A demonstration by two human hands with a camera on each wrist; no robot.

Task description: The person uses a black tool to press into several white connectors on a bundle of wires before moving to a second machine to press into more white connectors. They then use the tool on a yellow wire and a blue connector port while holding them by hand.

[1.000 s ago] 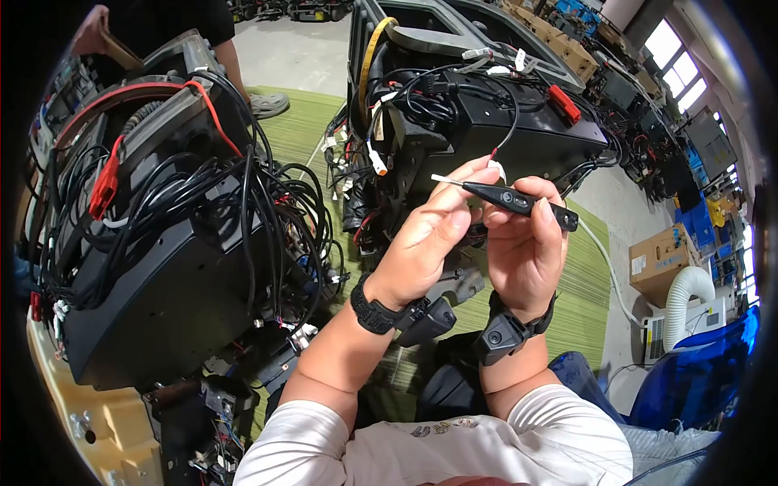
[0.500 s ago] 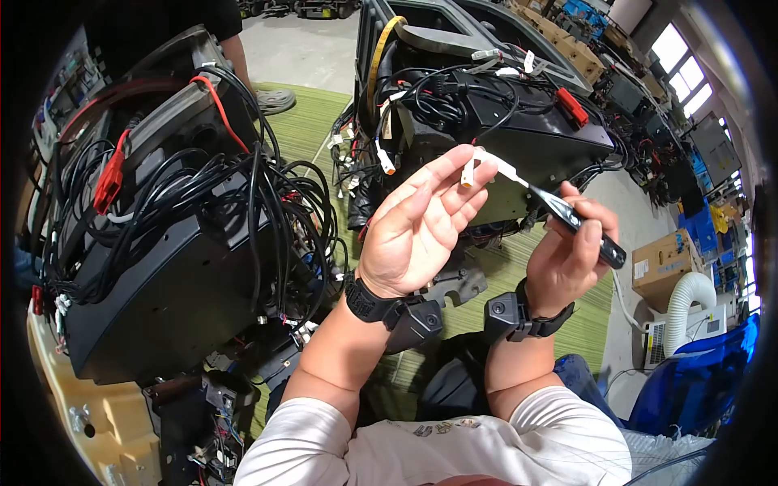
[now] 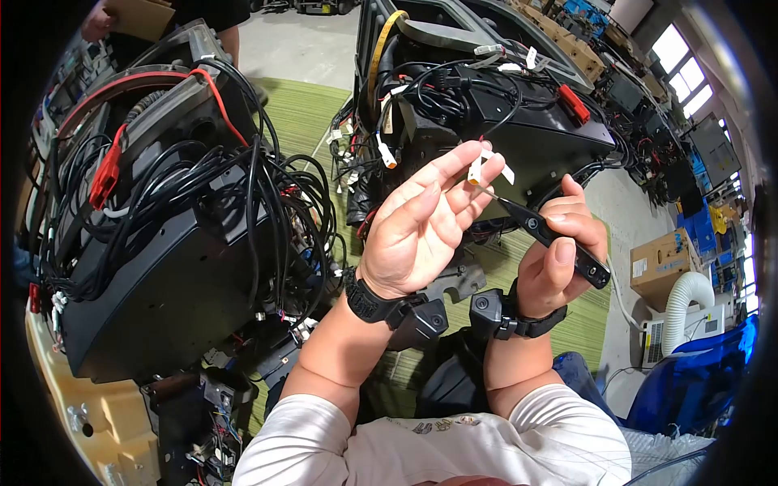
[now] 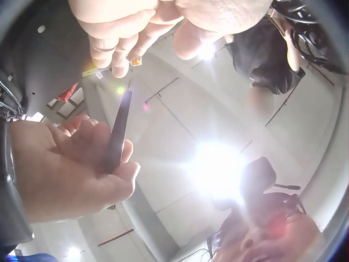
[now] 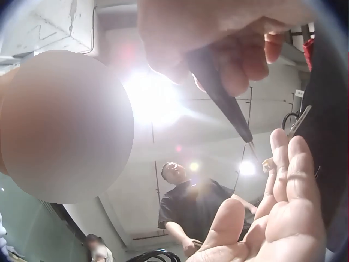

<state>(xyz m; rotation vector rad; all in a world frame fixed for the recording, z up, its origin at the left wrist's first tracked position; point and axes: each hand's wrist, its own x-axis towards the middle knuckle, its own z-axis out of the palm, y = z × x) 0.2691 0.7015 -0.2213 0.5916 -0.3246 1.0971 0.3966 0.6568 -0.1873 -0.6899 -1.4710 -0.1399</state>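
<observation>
My left hand (image 3: 466, 174) is raised palm-up, fingers mostly straight, and its fingertips pinch the end of a thin red wire with white and orange tags (image 3: 478, 168). My right hand (image 3: 559, 259) grips a black pen-shaped tester tool (image 3: 559, 240), whose thin metal tip points up-left at the tagged end by the left fingertips. The left wrist view shows the tool (image 4: 117, 136) in the right hand (image 4: 65, 169), aimed at the left fingers (image 4: 114, 33) and a small orange tag (image 4: 135, 61). In the right wrist view the tool (image 5: 221, 98) points down at the left hand (image 5: 278, 218).
A black machine chassis draped in tangled cables (image 3: 162, 227) stands at left, and another (image 3: 519, 121) just behind the hands. A green mat (image 3: 567, 316) lies beneath. Another person (image 3: 162, 16) stands at top left. A cardboard box (image 3: 660, 259), a white hose (image 3: 685, 296) and a blue seat (image 3: 697, 373) are at right.
The hands were together with the tool level across them. The right hand then swung out right, and now the tool's tip sits just under the tagged wire end.
</observation>
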